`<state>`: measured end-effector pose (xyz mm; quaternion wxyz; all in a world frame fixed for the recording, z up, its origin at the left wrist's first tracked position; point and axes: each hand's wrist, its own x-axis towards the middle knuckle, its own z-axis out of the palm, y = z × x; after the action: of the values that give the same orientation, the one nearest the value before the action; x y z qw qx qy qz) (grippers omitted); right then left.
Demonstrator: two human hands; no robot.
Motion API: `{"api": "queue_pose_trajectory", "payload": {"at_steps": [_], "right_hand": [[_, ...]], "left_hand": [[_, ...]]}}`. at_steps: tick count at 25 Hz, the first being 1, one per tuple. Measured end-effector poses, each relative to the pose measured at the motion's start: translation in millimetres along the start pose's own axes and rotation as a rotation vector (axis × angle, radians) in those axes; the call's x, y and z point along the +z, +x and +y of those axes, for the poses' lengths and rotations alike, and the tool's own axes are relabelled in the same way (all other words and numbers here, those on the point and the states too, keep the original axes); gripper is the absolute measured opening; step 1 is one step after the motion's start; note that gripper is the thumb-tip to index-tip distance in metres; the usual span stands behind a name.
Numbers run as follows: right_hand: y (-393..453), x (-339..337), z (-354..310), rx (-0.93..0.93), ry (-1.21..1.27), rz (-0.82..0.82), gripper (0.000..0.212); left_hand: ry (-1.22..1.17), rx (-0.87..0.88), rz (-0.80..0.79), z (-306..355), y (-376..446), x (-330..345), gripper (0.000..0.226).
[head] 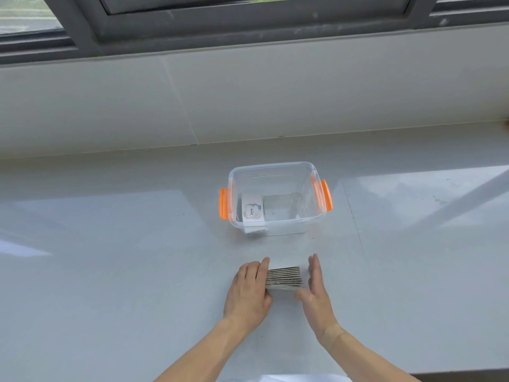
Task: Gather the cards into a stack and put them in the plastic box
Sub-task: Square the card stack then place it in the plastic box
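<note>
A stack of cards (285, 277) stands on edge on the white counter, its striped edges facing up. My left hand (249, 290) presses flat against the stack's left side. My right hand (316, 288) is held upright with straight fingers at the stack's right side, its thumb near the front lower corner. Beyond them stands the clear plastic box (275, 227) with orange side latches (223, 203), lid off. Inside it, at the left, lies a card (252, 210) printed with the word "love".
The glossy white counter (124, 271) runs to a tiled wall (248, 100) under a grey window frame (248, 26). The counter's near edge shows at the bottom right.
</note>
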<state>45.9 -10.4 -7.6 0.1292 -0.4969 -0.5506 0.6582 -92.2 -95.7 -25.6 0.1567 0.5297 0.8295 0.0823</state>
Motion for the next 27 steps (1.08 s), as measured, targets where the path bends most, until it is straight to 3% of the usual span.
{"api": "queue_pose_trajectory", "payload": {"at_steps": [7, 10, 12, 15, 21, 27], "right_hand": [[-1, 4, 7, -0.050, -0.072, -0.125, 0.100], [8, -8, 3, -0.211, -0.504, -0.141, 0.099], [17, -10, 0, -0.397, -0.886, -0.143, 0.081], [27, -11, -3, -0.512, -1.135, -0.142, 0.047], [32, -12, -5, -0.556, -1.201, -0.135, 0.038], [33, -18, -13, -0.565, -1.200, -0.122, 0.036]], "left_hand": [[-0.017, -0.006, -0.017, -1, -2, 2, 0.071], [0.011, 0.019, -0.026, -4, -4, 2, 0.070], [0.028, 0.032, -0.044, -6, -4, 2, 0.069], [0.061, 0.060, -0.073, -8, -1, -1, 0.063], [-0.073, -0.012, -0.077, -29, 3, -12, 0.039], [-0.150, -0.007, -0.067, -29, 9, -18, 0.038]]}}
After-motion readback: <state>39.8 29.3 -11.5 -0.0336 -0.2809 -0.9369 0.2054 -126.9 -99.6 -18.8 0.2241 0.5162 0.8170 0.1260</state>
